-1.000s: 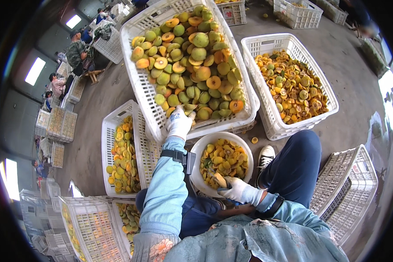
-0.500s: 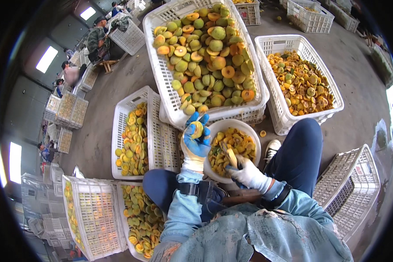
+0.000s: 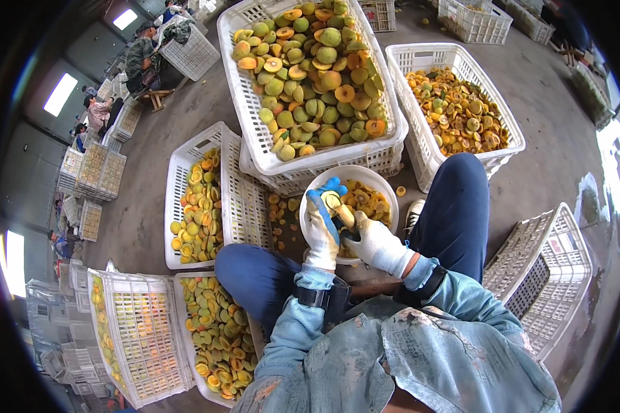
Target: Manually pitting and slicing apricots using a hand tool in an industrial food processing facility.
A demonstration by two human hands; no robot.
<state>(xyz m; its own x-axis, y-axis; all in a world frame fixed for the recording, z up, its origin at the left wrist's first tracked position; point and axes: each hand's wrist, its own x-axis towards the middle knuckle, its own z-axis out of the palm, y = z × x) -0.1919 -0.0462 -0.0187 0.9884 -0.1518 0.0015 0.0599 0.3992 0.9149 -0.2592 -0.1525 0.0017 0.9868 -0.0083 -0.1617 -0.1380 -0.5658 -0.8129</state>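
My left hand (image 3: 322,227), in a white glove with blue-coated fingers, curls round a yellow-green peach half (image 3: 331,201), cut face up. My right hand (image 3: 379,244), gloved alike, is closed on a short pale hand tool (image 3: 346,217). The tool's tip is at the fruit; whether it is inside the flesh I cannot make out. Both hands are over the near part of a white basin (image 3: 394,206) that holds orange-yellow fruit scraps. Beyond the basin, a large white crate (image 3: 235,89) full of whole and halved peaches rests on another crate.
A white crate (image 3: 517,146) of orange scraps stands at the right. Crates of fruit halves stand at the left (image 3: 174,230) and lower left (image 3: 141,337). Another white crate (image 3: 579,275) lies tilted at lower right. Loose pieces lie by the basin. Other people (image 3: 141,58) sit among crates, far left.
My left hand has come down toward the basin with the peach half. My right hand has raised the tool to the fruit, so the hands now meet. The view has shifted slightly.
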